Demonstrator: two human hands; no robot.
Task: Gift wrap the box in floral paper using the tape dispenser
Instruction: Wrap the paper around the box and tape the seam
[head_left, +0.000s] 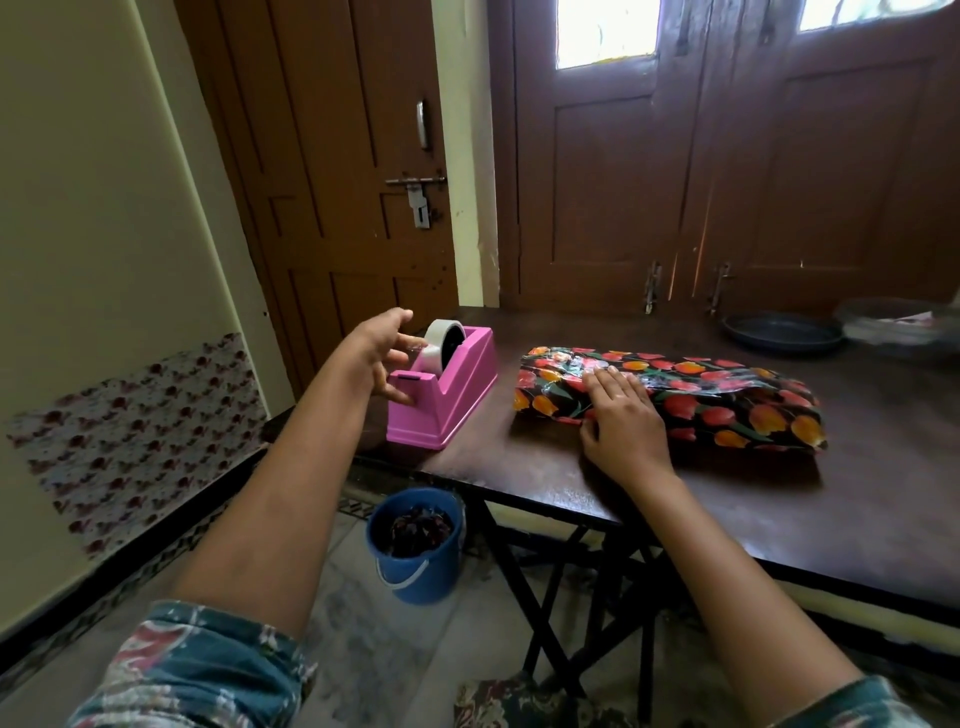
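A long box wrapped in black floral paper (727, 405) with red and orange tulips lies on the dark wooden table (779, 499). My right hand (621, 421) rests flat on its left part, fingers straight, pressing the paper down. A pink tape dispenser (452, 395) with a clear tape roll stands at the table's left edge. My left hand (387, 353) is at the dispenser's near end, fingers pinching the loose end of tape by the cutter.
A dark round pan (782, 332) and a clear plastic bag (904, 325) sit at the table's far right. A blue bucket (415, 545) with paper scraps stands on the floor under the table's left corner. Brown doors stand behind the table.
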